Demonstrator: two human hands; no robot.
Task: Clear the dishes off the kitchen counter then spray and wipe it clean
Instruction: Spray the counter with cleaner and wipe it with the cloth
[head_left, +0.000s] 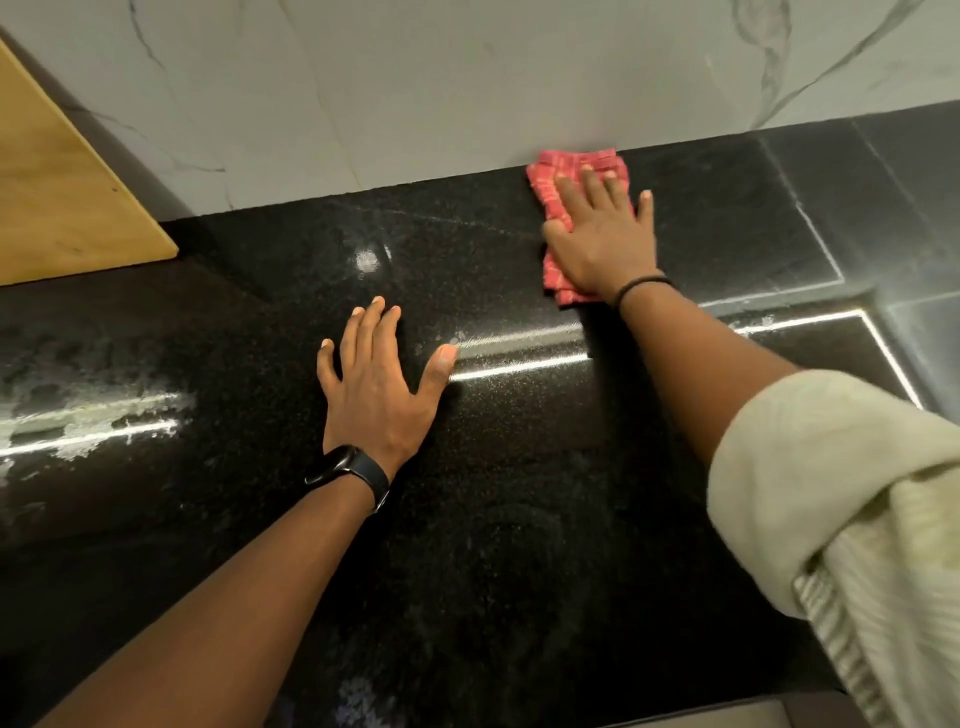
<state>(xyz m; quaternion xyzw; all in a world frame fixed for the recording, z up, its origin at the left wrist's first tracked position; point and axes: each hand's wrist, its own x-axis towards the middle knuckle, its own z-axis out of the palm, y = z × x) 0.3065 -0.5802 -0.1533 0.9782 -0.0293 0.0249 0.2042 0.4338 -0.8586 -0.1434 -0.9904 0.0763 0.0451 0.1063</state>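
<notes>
the right hand (602, 234) lies flat with fingers spread on a folded red cloth (558, 176), pressing it onto the black counter (519, 519) in the upper right of the frame, where the cloth's far edge touches the foot of the pale marble wall (415, 93). the left hand (376, 384) rests wide open, palm down, on bare counter near the middle of the frame and holds nothing; it looks to be a brace. no dishes are in view, so the job appears to be in its wiping stage. wet, foamy patches (88, 415) lie at the left edge, well apart from the cloth, and a small smear (368, 260) sits above the left hand. the likely slip from here is missing those patches, since the cloth is working the opposite side; they could dry into streaks. the bracing palm sits on shiny stone that may be damp, so it could slide or leave prints. pushing the cloth hard along the wall could bunch it and skip the seam. a wooden panel (62, 197) fills the upper left.
</notes>
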